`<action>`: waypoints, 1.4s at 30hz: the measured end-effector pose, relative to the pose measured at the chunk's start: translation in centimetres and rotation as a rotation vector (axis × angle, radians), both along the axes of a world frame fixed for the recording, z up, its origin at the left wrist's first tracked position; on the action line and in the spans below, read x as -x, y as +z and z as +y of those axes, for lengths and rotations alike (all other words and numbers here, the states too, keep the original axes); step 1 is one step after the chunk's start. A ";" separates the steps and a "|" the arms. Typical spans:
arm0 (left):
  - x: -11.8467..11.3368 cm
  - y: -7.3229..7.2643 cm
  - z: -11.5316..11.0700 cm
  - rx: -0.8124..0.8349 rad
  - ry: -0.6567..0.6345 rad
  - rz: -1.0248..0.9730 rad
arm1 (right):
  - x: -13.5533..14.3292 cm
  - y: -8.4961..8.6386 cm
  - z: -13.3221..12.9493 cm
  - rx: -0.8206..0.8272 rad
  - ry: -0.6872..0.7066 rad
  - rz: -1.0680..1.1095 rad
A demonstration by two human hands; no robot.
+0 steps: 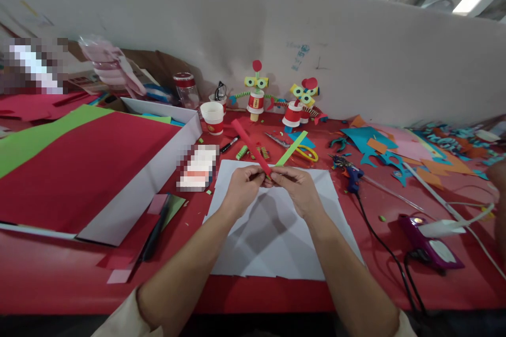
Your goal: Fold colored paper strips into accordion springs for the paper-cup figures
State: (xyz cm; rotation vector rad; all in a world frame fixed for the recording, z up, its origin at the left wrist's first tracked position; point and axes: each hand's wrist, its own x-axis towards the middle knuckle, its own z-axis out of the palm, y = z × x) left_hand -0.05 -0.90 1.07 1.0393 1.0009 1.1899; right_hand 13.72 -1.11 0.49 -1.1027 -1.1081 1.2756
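Observation:
My left hand (pixel 245 189) and my right hand (pixel 295 187) meet above a white sheet (pixel 272 247) on the red table. Both are closed in a pinch where a red paper strip (pixel 253 148) and a light green paper strip (pixel 292 148) come together. The red strip slants up to the left and the green one up to the right, forming a V. My fingers cover the join. Just beyond lie small folded paper springs (pixel 253 152), scissors with yellow handles (pixel 306 152) and a black marker (pixel 229 145).
Paper-cup figures (pixel 256 100) stand against the wall beside stacked paper cups (pixel 212 117). On the left is a box with red sheets (pixel 90 168) and a black cutter (pixel 156 229). A glue gun (pixel 353 176), a purple power socket (pixel 430 245), cords and paper scraps (pixel 367 139) lie right.

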 end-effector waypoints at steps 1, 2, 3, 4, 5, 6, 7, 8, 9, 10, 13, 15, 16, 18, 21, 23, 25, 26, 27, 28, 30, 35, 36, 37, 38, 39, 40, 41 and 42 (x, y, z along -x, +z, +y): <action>0.0 0.0 0.0 0.000 -0.004 -0.005 | 0.0 -0.1 0.0 -0.004 -0.004 -0.002; 0.0 0.1 0.0 0.000 -0.010 -0.012 | 0.0 -0.2 0.0 -0.006 -0.005 -0.005; 0.0 0.1 -0.1 0.001 -0.013 -0.020 | -0.1 -0.2 0.1 -0.008 -0.007 -0.011; 0.0 0.2 -0.1 0.002 -0.018 -0.031 | -0.1 -0.3 0.1 -0.011 -0.010 -0.020; 0.0 0.2 -0.1 0.002 -0.021 -0.045 | -0.1 -0.4 0.1 -0.017 -0.012 -0.029; 0.0 0.2 -0.2 0.002 -0.027 -0.059 | -0.2 -0.5 0.1 -0.025 -0.013 -0.036; 0.0 0.3 -0.2 0.002 -0.035 -0.074 | -0.2 -0.5 0.1 -0.037 -0.013 -0.037; 0.0 0.3 -0.2 0.002 -0.040 -0.090 | -0.2 -0.6 0.0 -0.053 -0.013 -0.032; -0.1 0.2 -0.2 0.005 -0.039 -0.103 | -0.1 -0.6 0.0 -0.075 -0.013 -0.023; -0.1 0.2 -0.2 0.011 -0.029 -0.111 | 0.0 -0.6 -0.1 -0.097 -0.013 -0.013; -0.3 -0.3 -0.1 0.030 0.023 -0.112 | 0.4 -0.6 -0.3 -0.148 -0.038 0.002; -0.3 -0.7 0.0 0.037 0.056 -0.113 | 0.7 -0.5 -0.5 -0.148 -0.078 0.031; -0.4 -0.9 0.1 0.036 0.076 -0.121 | 0.8 -0.5 -0.5 -0.139 -0.099 0.056; -0.4 -1.1 0.2 0.030 0.123 -0.141 | 1.1 -0.4 -0.7 -0.108 -0.105 0.089; -0.5 -1.1 0.3 0.007 0.180 -0.175 | 1.3 -0.3 -0.8 -0.079 -0.036 0.043; -0.5 -1.0 0.3 0.002 0.200 -0.198 | 1.5 -0.3 -1.0 -0.102 0.011 -0.012; -0.6 -0.9 0.2 0.028 0.213 -0.222 | 1.6 -0.4 -1.0 -0.134 0.020 -0.045; -0.6 -1.0 0.2 0.051 0.219 -0.233 | 1.6 -0.4 -1.0 -0.144 0.013 -0.059; -0.6 -1.0 0.1 0.078 0.227 -0.243 | 1.6 -0.5 -1.0 -0.153 0.002 -0.078; -0.6 -1.1 0.2 0.105 0.236 -0.254 | 1.6 -0.7 -1.0 -0.163 -0.011 -0.101; -0.6 -1.3 0.2 0.144 0.253 -0.276 | 1.5 -0.9 -1.0 -0.186 -0.030 -0.154; -0.7 -1.6 0.3 0.158 0.263 -0.309 | 1.6 -1.1 -0.9 -0.200 -0.069 -0.192; -0.7 -1.6 0.3 0.151 0.255 -0.315 | 1.7 -1.1 -1.0 -0.191 -0.076 -0.176; -0.8 -1.6 0.3 0.140 0.243 -0.323 | 1.8 -1.0 -1.0 -0.180 -0.082 -0.153; -0.8 -1.7 0.2 0.125 0.229 -0.331 | 1.8 -1.0 -1.0 -0.168 -0.089 -0.125; -0.8 -1.7 0.2 0.110 0.214 -0.339 | 1.9 -1.1 -1.0 -0.157 -0.096 -0.095; -0.8 -1.7 0.1 0.097 0.203 -0.343 | 1.9 -1.1 -1.0 -0.145 -0.100 -0.066; -0.8 -1.6 0.1 0.085 0.192 -0.345 | 2.0 -1.1 -1.0 -0.135 -0.101 -0.043; -0.8 -1.6 0.1 0.078 0.184 -0.347 | 2.0 -1.1 -1.1 -0.126 -0.103 -0.024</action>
